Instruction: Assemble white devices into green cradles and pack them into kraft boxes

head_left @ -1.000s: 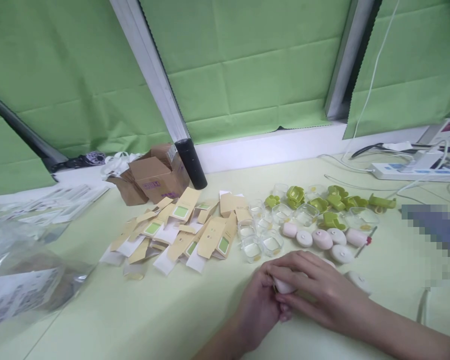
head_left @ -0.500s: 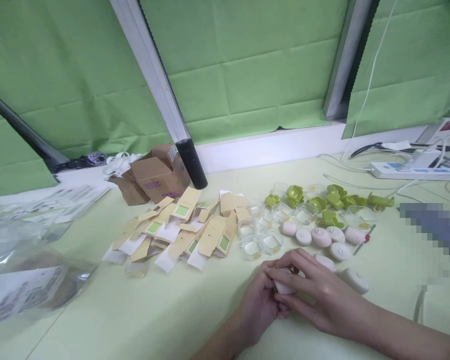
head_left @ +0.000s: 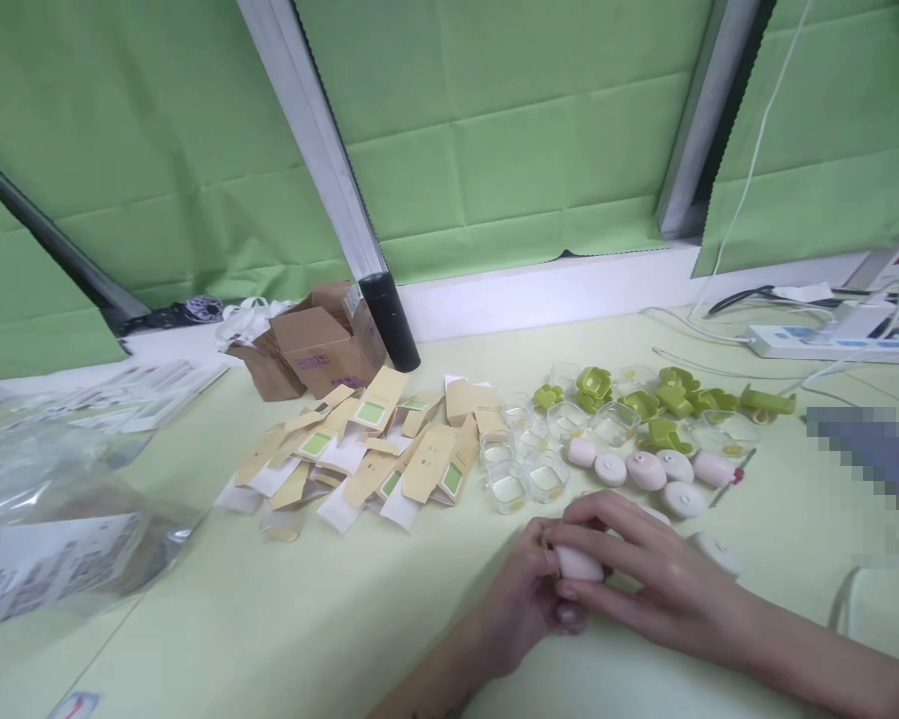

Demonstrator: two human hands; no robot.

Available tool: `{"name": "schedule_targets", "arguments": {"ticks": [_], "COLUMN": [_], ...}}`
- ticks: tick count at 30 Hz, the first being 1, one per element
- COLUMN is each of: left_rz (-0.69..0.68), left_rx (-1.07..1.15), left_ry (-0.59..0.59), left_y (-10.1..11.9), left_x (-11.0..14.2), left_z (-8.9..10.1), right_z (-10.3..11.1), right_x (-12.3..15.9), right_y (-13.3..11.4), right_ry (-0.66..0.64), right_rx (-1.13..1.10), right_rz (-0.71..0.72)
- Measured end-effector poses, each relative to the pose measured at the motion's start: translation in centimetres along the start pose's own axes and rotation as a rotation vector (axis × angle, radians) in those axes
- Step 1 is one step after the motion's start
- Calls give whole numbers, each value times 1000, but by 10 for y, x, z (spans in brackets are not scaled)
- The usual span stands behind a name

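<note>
Both of my hands meet low in the middle right of the view, around a small pale pink rounded piece (head_left: 578,565). My left hand (head_left: 515,607) has its fingers closed on the piece's left end. From the right, my right hand (head_left: 648,571) closes over it with fingers above and thumb below. A bit of yellowish green shows at the piece's left edge; the fingers hide much of the rest. Just beyond my hands lie several similar pink and white rounded pieces (head_left: 646,470), some with a small dot on top.
Behind these are green moulded parts (head_left: 675,397) and clear plastic cups (head_left: 546,476). Folded card packages (head_left: 429,463) lie in a heap to the left. Farther back stand a cardboard box (head_left: 322,350), a black cylinder (head_left: 391,325) and a white power strip (head_left: 816,343). Plastic bags (head_left: 60,539) lie far left.
The pale pink piece has turned in my fingers and shows more of its side now. My hands stay together around it. The whole view has shifted slightly.
</note>
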State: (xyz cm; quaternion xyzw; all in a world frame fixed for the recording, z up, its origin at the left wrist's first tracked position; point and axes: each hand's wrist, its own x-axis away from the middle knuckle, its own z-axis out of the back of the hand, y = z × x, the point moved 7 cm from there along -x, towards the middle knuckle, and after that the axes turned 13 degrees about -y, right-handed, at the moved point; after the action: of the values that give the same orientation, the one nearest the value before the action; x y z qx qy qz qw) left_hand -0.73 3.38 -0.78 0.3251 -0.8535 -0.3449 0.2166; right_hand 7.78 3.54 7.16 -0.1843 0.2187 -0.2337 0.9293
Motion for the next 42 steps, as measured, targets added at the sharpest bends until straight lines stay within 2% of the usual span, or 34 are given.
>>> {"name": "schedule_targets", "arguments": {"ticks": [4,7,12,15,20,24,28,31,36,42], "left_rz": [-29,4,-2,6,20,9,-97,-100,-92,-88], "left_rx": [-27,-48,-97,-104,-77,-49,-105,-138,-291,-416], "left_ry": [-89,-64,-32,-28,-26,-43,-24,25,121,98], "left_y": [-3,-7,-5,-5,-6,-3,9,11,10,4], "left_x": [-2,-2,-4,-3,2,2,3,4,6,2], "left_z": [1,4,3,4,7,5,3,5,12,11], "right_z": [0,-6,-8,-9,-11,-10,4,13,9,-2], "right_x": [0,-1,1,1,4,3,-2,-6,-5,-2], "right_y": [0,-2,-7,-11,-8,1,11,10,8,3], "right_ry": [-81,-106,66,90,32,-64,-129,-147,-89,37], "right_rx": [-13,-5,75,107,82,-9,-172,-203,-142,35], "right_rz": [21,57,70,71,82,55,-37,-24,-32,-41]}}
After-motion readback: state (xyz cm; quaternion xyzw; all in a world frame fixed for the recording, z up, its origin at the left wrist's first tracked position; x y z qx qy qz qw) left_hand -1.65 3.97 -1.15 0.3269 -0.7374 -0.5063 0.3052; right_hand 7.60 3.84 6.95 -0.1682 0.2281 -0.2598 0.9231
